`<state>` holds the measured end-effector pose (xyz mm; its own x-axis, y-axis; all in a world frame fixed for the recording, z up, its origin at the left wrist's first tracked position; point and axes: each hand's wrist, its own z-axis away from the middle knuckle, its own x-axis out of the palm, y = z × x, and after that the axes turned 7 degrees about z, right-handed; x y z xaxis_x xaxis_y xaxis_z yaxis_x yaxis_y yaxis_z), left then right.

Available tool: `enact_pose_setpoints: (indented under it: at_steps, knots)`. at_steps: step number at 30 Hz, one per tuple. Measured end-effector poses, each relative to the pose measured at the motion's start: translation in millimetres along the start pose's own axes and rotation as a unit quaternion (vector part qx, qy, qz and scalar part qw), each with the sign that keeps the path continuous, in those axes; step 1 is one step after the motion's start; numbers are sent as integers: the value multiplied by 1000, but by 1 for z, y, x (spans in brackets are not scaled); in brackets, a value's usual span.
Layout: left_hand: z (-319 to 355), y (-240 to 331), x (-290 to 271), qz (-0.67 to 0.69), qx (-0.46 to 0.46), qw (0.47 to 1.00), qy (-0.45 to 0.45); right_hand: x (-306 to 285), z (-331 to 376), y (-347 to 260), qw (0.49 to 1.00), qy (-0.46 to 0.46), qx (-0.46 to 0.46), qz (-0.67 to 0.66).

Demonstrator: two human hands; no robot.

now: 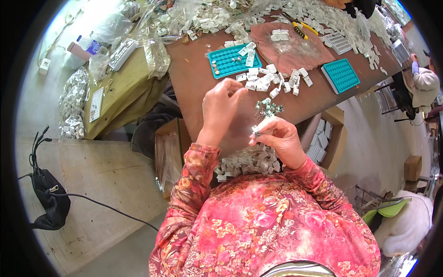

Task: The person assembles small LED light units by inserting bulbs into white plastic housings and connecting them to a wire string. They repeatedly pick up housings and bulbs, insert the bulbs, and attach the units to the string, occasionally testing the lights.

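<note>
My right hand point(279, 138) is closed around a few small white and metal parts, pinching one point(256, 132) between thumb and fingers above my lap. My left hand point(221, 108) is raised over the brown table point(194, 78), its fingers curled together near a little cluster of metal pieces point(267, 108); whether it holds anything is hidden. A heap of small grey-white parts point(247, 164) lies in my lap. A pile of white plastic blocks point(272, 81) rests on the table just beyond the hands.
Two teal trays with round holes point(230, 61) point(341, 75) sit on the table, with a pink cloth point(295, 46), yellow-handled pliers point(302, 30) and many white parts. Open cardboard boxes point(323, 138) stand below. Bags of parts point(74, 101) lie left. A black bag with cables point(50, 203) rests on the floor.
</note>
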<state>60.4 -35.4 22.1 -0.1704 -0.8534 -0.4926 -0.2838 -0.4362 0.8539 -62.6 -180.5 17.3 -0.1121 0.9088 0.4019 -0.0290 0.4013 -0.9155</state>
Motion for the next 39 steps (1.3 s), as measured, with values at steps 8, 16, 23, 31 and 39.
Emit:
enact_pose_setpoints:
  at_steps: [8, 16, 23, 31, 39]
  knots:
    - [-31, 20, 34, -273, 154, 948, -47, 8, 4, -7, 999, 5, 25, 39]
    - [-48, 6, 37, -134, 127, 982, -42, 12, -9, 10, 999, -16, -46, -14]
    - [-9, 3, -46, -3, 168, 978, -124, 18, -15, 11, 995, -29, -94, 5]
    - [76, -5, -52, 249, -99, 963, -33, 29, -33, 3, 984, -127, 2, -123]
    - [111, 8, -6, 502, -149, 850, 61, 33, -35, 7, 995, -79, 3, -60]
